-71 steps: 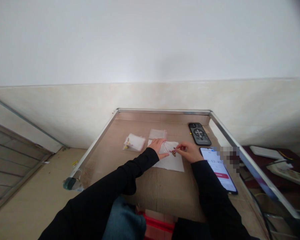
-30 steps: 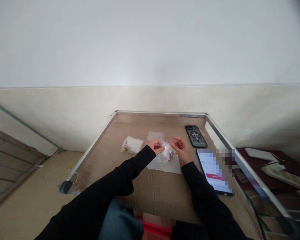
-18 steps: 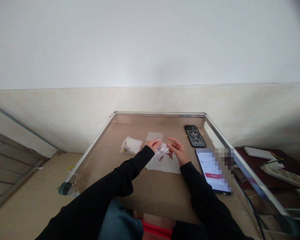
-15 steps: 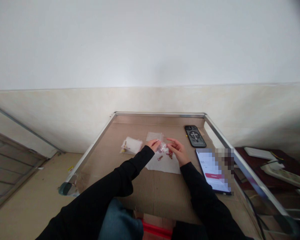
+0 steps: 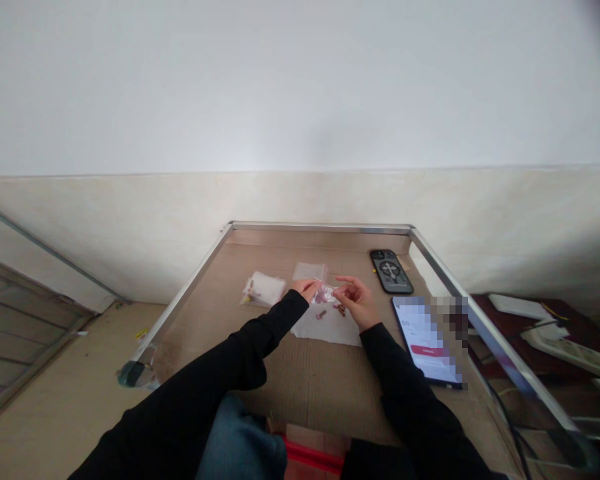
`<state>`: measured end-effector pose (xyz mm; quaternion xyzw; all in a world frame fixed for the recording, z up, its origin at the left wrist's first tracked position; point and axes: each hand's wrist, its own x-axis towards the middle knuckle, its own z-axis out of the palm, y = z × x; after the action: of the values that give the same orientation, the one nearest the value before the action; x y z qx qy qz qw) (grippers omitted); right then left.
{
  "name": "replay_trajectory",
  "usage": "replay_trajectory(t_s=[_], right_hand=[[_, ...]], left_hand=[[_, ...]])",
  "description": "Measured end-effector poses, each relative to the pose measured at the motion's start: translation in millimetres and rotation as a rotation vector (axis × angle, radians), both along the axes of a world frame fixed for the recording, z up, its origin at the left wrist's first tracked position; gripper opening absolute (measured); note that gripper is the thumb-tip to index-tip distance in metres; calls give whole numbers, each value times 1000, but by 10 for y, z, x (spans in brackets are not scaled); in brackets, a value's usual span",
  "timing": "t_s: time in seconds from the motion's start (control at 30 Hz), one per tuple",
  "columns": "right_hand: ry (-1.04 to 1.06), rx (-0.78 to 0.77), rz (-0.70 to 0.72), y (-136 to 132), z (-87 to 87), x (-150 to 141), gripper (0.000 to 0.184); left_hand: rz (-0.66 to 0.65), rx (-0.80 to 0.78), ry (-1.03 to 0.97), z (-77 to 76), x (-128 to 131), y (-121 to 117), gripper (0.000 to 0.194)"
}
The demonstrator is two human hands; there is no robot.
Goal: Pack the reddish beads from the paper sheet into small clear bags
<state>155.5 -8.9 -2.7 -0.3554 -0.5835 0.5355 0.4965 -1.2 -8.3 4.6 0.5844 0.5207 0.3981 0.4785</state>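
My left hand (image 5: 304, 289) and my right hand (image 5: 356, 299) together pinch a small clear plastic bag (image 5: 325, 292) with reddish pieces in it, held just above a white sheet (image 5: 330, 327) on the cardboard-covered table (image 5: 305, 380). A few small reddish pieces (image 5: 338, 309) lie loose on the sheet under my hands. Both arms wear black sleeves.
A filled small bag (image 5: 264, 289) lies left of my hands and a stack of empty clear bags (image 5: 310, 271) sits behind them. A dark phone (image 5: 391, 271) lies at the back right, a lit phone (image 5: 427, 340) at the right. A metal rim (image 5: 190, 287) edges the table.
I lifted the small bag off the sheet with both hands. Some reddish pieces have dropped from it onto the white sheet. The view shifted slightly.
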Motion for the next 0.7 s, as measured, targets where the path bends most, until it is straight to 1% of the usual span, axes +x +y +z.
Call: replay_trajectory(t_s=[0.17, 0.27, 0.37, 0.5, 0.6, 0.7], right_hand=[[0, 2, 4, -2, -1, -11, 43], [-12, 0, 41, -12, 2, -17, 43], [-35, 33, 83, -18, -1, -13, 40], [-57, 74, 90, -21, -7, -4, 37], [-52, 63, 112, -25, -2, -13, 35], [-32, 52, 146, -29, 9, -32, 34]], left_hand=[[-25, -89, -36, 125, 8, -48, 32], [-21, -134, -34, 153, 9, -50, 30], [-12, -161, -30, 141, 20, -49, 26], [-17, -108, -84, 97, 50, -65, 21], [-4, -89, -132, 72, 73, -77, 19], [-25, -112, -156, 75, 91, -86, 20]])
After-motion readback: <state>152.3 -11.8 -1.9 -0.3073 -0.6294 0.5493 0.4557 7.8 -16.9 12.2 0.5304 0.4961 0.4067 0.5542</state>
